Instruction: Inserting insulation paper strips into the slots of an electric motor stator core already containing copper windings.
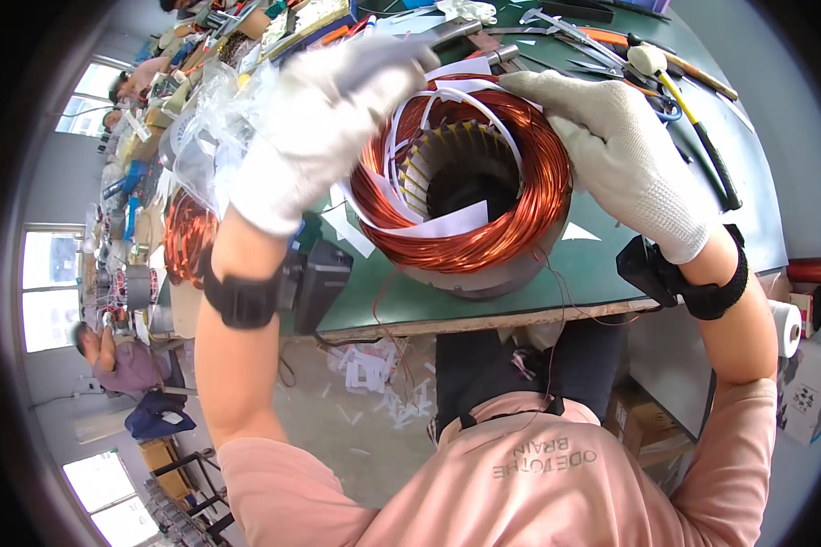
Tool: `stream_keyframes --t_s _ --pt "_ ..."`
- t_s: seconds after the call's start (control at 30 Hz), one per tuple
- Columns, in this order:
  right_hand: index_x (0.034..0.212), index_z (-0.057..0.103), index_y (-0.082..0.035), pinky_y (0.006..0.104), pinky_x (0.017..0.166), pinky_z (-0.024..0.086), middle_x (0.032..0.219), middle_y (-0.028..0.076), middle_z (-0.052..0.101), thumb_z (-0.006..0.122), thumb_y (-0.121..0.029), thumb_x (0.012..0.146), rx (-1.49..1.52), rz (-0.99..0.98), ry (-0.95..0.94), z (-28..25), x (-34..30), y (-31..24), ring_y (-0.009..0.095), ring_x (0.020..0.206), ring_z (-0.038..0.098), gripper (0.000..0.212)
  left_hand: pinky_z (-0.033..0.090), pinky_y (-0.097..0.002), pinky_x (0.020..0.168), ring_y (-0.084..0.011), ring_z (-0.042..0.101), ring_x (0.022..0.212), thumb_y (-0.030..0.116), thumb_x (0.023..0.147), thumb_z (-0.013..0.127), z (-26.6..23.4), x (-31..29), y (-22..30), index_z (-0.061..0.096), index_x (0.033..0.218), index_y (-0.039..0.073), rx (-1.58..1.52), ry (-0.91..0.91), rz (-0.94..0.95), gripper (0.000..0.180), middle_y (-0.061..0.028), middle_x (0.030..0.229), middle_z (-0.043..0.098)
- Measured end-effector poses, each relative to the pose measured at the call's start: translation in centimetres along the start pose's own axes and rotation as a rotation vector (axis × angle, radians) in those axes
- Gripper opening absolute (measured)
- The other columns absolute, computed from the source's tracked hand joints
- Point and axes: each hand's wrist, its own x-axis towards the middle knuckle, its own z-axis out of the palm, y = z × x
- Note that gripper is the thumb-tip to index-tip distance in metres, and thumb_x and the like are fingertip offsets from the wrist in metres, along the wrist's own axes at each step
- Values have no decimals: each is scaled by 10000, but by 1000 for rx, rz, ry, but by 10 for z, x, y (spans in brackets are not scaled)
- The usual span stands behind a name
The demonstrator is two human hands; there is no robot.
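Green counter [602, 269] underneath, the copper coil ring [511, 244] sits in front of you with your right grip [620, 150] nearer, loosely curved and unclenched at its far-right rim, while your left grip [303, 128] clasps a blurred grey tool [385, 62] by its far-left side.

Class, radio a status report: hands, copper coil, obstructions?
Left hand blurred, grip unclear. Right hand open against copper coil. Coil tops grey stator; white paper partly overlaps its opening.
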Motion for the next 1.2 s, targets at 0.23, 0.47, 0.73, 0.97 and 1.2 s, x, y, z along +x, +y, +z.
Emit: stream_keyframes --t_s 0.23,0.47,0.73,0.97,1.2 --pt "1149 608 20 348 788 488 908 184 650 447 -43 868 151 124 -120 -19 6 -19 283 786 602 330 473 -363 834 -320 602 926 186 837 629 4 2 24 635 1044 38 642 -131 226 255 -148 967 621" --pt "1198 584 35 317 812 482 935 183 672 442 -30 879 110 32 -102 -14 2 -5 238 812 635 355 485 -400 768 -328 600 866 199 791 652 11 -9 68 611 980 32 714 -387 204 255 -142 921 603" --pt "989 606 44 327 750 473 849 189 626 580 -128 842 174 103 -196 -24 32 -9 251 788 612 228 486 -331 774 -238 622 807 148 833 606 -1 -4 29 645 934 20 451 28 89 168 -117 852 636" --pt "879 604 31 385 708 471 776 229 615 583 -86 800 48 90 -57 -13 31 -8 342 755 613 143 503 -362 792 -301 637 867 221 760 683 22 10 -6 681 987 95 507 33 277 260 -125 954 640" --pt "827 599 51 398 679 484 759 249 607 545 -39 807 -97 -14 -9 -16 25 -30 372 718 613 106 480 -334 680 -267 619 756 47 735 667 23 12 2 621 797 50 467 39 313 77 -96 804 623"
